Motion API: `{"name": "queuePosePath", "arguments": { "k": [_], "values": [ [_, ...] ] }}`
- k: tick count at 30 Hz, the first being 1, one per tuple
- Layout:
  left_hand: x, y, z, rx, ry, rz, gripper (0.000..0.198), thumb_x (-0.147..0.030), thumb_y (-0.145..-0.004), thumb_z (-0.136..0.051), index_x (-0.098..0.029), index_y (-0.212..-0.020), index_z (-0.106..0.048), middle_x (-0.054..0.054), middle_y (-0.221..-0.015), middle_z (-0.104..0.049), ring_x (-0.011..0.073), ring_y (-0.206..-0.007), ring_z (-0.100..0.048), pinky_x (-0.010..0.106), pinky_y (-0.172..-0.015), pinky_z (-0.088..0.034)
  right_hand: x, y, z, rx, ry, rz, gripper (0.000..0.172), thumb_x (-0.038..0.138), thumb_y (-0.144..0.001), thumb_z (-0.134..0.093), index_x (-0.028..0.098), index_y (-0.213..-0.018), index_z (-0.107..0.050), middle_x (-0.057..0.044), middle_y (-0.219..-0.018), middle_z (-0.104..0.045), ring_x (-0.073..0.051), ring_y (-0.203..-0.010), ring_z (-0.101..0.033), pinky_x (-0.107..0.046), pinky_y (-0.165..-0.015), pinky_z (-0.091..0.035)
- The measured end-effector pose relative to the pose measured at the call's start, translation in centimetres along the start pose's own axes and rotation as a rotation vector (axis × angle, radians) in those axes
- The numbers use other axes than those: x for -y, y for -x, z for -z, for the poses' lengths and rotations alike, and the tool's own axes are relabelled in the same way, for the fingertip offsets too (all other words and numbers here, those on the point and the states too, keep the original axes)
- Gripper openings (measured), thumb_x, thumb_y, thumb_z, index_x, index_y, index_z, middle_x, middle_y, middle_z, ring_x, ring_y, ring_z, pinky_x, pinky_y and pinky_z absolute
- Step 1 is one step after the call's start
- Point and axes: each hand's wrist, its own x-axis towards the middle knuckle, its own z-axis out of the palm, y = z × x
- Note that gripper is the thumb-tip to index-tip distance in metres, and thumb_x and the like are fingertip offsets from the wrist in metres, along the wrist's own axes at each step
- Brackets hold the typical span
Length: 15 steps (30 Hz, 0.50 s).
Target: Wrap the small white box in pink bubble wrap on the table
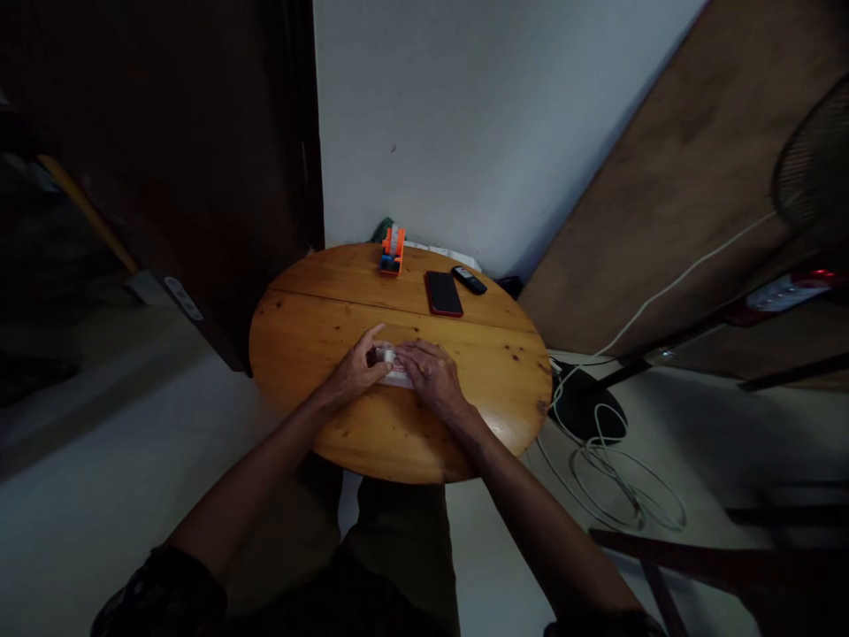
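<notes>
Near the middle of the round wooden table [391,433], my left hand [355,370] has its thumb and a finger curled round a small white piece [387,354]. One finger of that hand sticks up, away from the piece. My right hand [431,373] comes in from the other side, its fingers bent over a flat, light-coloured packet or box [398,380]. The flat thing lies low at the tabletop, just under the small white piece. My fingers cover much of both, so their exact kind is unclear.
Toward the wall stand an orange tape dispenser [392,250], a dark phone with a red edge [443,294] and a black remote-like handset [469,280]. Right of the table, a pale cable [620,478] coils on the floor beside a fan's round base [587,402].
</notes>
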Motion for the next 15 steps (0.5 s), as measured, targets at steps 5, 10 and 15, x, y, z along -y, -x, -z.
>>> {"name": "queuePosePath", "arguments": {
  "k": [5, 10, 15],
  "values": [
    [0.1, -0.2, 0.0, 0.024, 0.027, 0.028, 0.084, -0.022, -0.075, -0.069, -0.017, -0.151, -0.035, 0.011, -0.124, -0.060, 0.0186, -0.105, -0.060, 0.032, -0.094, -0.046, 0.2, 0.0, 0.6, -0.002, 0.067, 0.023, 0.023, 0.026, -0.095, -0.057, 0.024, -0.105, -0.078, -0.008, -0.110, -0.072, -0.024, -0.101, -0.063, -0.040, -0.085, -0.047],
    [0.4, -0.2, 0.2, 0.045, 0.060, 0.027, 0.082, -0.026, -0.077, -0.070, -0.019, -0.150, -0.036, 0.009, -0.123, -0.061, 0.0182, -0.107, -0.059, 0.031, -0.093, -0.046, 0.9, 0.7, 1.4, 0.048, 0.056, 0.015, 0.030, 0.029, -0.099, -0.050, 0.026, -0.118, -0.074, -0.008, -0.119, -0.069, -0.024, -0.106, -0.059, -0.040, -0.088, -0.044],
    [0.4, 0.0, 0.2, 0.051, 0.027, -0.007, 0.079, -0.029, -0.080, -0.069, -0.019, -0.151, -0.036, 0.010, -0.125, -0.062, 0.0189, -0.109, -0.060, 0.032, -0.095, -0.047, 1.7, 1.1, 1.6, 0.100, 0.113, -0.002, 0.035, 0.031, -0.100, -0.046, 0.026, -0.126, -0.069, -0.010, -0.130, -0.063, -0.028, -0.112, -0.055, -0.044, -0.092, -0.042]
  ]
}}
